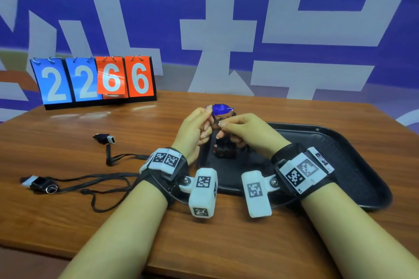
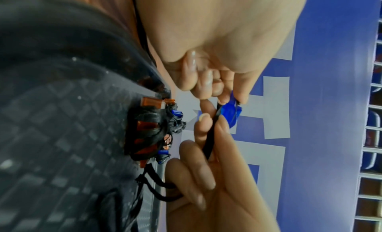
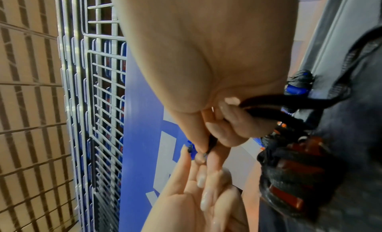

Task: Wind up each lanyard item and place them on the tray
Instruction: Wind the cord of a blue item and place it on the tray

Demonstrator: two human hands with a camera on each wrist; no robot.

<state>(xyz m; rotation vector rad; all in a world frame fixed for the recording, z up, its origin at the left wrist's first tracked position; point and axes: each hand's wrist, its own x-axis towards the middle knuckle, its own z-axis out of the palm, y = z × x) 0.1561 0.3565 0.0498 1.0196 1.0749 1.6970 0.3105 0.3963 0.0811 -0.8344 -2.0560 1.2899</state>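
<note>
Above the left end of the black tray (image 1: 340,154), my left hand (image 1: 205,120) pinches a small blue lanyard item (image 1: 221,108) by its end. The left fingertips (image 2: 224,101) pinch the blue item (image 2: 232,114). My right hand (image 1: 226,129) pinches the item's black cord (image 2: 211,137) just below it and keeps loops of the cord (image 3: 264,108) in its curled fingers. A bundle of wound orange and blue items (image 1: 226,152) lies on the tray under my hands. Two unwound lanyard items (image 1: 105,138) (image 1: 38,184) lie on the table to the left.
A flip scoreboard (image 1: 95,81) reading 2266 stands at the back left of the wooden table (image 1: 226,244). The loose cords (image 1: 102,188) trail from the left items toward my left wrist. A wire rack (image 3: 99,104) stands beyond the table.
</note>
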